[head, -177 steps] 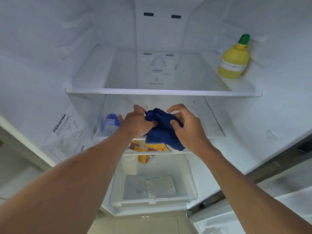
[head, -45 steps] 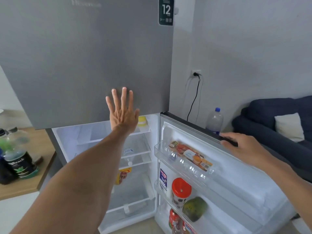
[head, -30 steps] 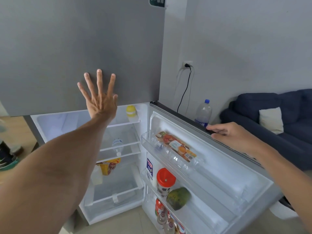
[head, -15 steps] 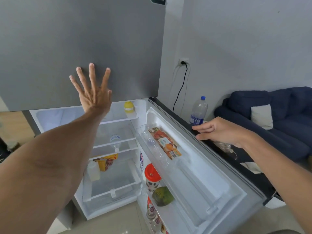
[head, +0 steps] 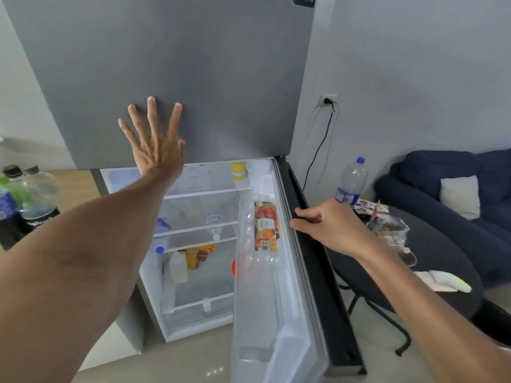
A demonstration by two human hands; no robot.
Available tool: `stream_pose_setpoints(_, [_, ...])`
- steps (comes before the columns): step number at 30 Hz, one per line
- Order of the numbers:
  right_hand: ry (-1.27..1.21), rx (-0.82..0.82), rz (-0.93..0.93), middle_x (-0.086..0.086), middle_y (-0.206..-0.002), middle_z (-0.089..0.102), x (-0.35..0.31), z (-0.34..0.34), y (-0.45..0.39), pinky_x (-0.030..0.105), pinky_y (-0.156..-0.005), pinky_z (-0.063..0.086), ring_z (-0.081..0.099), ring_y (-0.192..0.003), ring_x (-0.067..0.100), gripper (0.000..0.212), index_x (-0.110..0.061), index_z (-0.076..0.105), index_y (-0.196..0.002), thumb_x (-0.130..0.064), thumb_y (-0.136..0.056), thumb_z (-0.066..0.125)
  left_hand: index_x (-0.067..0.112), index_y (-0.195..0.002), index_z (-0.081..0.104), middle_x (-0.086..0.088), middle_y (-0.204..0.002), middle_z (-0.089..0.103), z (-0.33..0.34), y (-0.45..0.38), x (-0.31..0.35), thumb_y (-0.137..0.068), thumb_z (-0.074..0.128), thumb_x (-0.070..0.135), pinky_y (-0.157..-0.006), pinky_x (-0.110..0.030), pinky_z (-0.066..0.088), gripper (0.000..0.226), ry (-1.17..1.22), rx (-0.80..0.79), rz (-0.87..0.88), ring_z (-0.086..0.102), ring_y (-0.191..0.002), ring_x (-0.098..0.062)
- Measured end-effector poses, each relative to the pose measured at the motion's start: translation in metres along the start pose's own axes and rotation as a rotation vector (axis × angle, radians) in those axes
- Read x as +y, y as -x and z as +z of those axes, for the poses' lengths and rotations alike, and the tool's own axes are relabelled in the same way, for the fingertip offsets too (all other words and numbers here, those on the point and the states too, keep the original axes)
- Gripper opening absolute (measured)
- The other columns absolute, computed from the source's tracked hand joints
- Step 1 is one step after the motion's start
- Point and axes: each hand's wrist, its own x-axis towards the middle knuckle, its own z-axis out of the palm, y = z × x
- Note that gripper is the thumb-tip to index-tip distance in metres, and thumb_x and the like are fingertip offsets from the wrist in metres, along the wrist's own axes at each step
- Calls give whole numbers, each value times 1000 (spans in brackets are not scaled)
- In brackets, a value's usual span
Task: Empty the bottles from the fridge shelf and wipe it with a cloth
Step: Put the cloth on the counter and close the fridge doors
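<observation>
My left hand (head: 156, 145) lies flat, fingers spread, on the grey upper freezer door (head: 179, 64). My right hand (head: 329, 225) rests on the top edge of the lower fridge door (head: 279, 272), which stands partly swung in. Inside, the top shelf (head: 207, 192) carries a yellow lemon-shaped bottle (head: 238, 170). On the shelf below lie two clear water bottles (head: 214, 225). A white bottle (head: 178, 266) and a yellow packet (head: 197, 254) sit lower down. No cloth is in sight.
Several bottles (head: 25, 192) stand on a wooden surface at the left. To the right are a round black table (head: 442, 261) with a water bottle (head: 351, 181) and bags, a blue sofa (head: 456, 189), and a wall socket with a black cord (head: 327, 102).
The lower fridge door has swung further toward shut under my right hand. My left hand has stayed flat on the freezer door. The blue cloth held earlier is gone from my hands.
</observation>
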Motion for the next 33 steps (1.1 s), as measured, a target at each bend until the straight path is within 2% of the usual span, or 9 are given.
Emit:
stream_pose_setpoints(2, [-39, 64, -53, -25, -91, 74, -9, 18, 5, 6, -71, 45, 66, -77, -4, 47, -25, 61, -134, -49, -94, 61, 41, -162, -2, -13, -173, -5, 0, 1, -15, -103, 48, 42, -122, -69, 1, 77, 1, -3, 5, -1, -155, -51])
stream_pose_setpoints(4, [-116, 121, -108, -32, -62, 64, -17, 41, 10, 7, -57, 42, 57, -54, -1, 44, -23, 56, -139, -43, -100, 53, 42, -162, -2, -12, -173, -5, -1, 1, -29, -103, 48, 42, -122, -69, 1, 77, -2, -2, 22, -2, -155, -51])
stream_pose_setpoints(5, [-146, 147, -152, -34, -80, 68, -21, 53, 12, 7, -68, 46, 64, -68, -1, 44, -21, 53, -142, -39, -102, 50, 42, -162, -2, -11, -173, -5, -1, 2, -36, -103, 48, 42, -122, -69, 1, 77, -6, -1, 29, -3, -155, -51])
stream_pose_setpoints(6, [-158, 164, -201, -28, -114, 67, -25, 65, 13, 10, -89, 46, 67, -100, 0, 45, -19, 50, -145, -37, -104, 48, 42, -162, -1, -11, -173, -5, -1, 2, -42, -103, 48, 42, -122, -69, 1, 76, -10, 0, 35, -3, -155, -51])
stream_pose_setpoints(7, [-154, 172, -242, -16, -140, 54, -28, 78, 13, 14, -107, 36, 53, -128, 2, 46, -18, 46, -147, -36, -105, 45, 42, -162, -1, -10, -173, -5, -2, 2, -49, -103, 48, 41, -122, -69, 2, 76, -16, 3, 42, -3, -155, -51])
stream_pose_setpoints(9, [-157, 182, -291, -9, -156, 37, -34, 101, 11, 18, -118, 22, 28, -145, 1, 47, -19, 41, -151, -36, -107, 41, 41, -162, 3, -10, -173, -2, -4, 3, -63, -102, 49, 40, -122, -68, 1, 76, -23, 8, 61, -2, -155, -52])
stream_pose_setpoints(16, [79, 221, -436, -6, -159, 35, -59, 155, -28, 39, -123, 14, 13, -152, 11, 48, -18, 42, -150, -37, -109, 26, 43, -161, 18, -9, -172, 8, -15, -7, -111, -102, 51, 32, -122, -70, 4, 68, -93, 38, 235, 4, -154, -53])
stream_pose_setpoints(22, [196, 158, -461, -5, -167, 11, -86, 190, -69, 53, -122, 1, -4, -154, 21, 53, -35, 13, -158, -46, -107, 24, 45, -158, 26, -7, -170, 19, -23, -14, -137, -101, 46, 33, -121, -70, 8, 61, -126, 81, 306, 13, -153, -52])
stream_pose_setpoints(33, [452, 99, -358, 7, -167, 6, -145, 223, -151, 63, -118, 7, 2, -151, 39, 73, -26, 0, -158, -51, -100, 35, 45, -161, 21, 2, -173, 15, -8, -19, -167, -104, 40, 35, -123, -67, 11, 61, -127, 158, 338, 10, -158, -39])
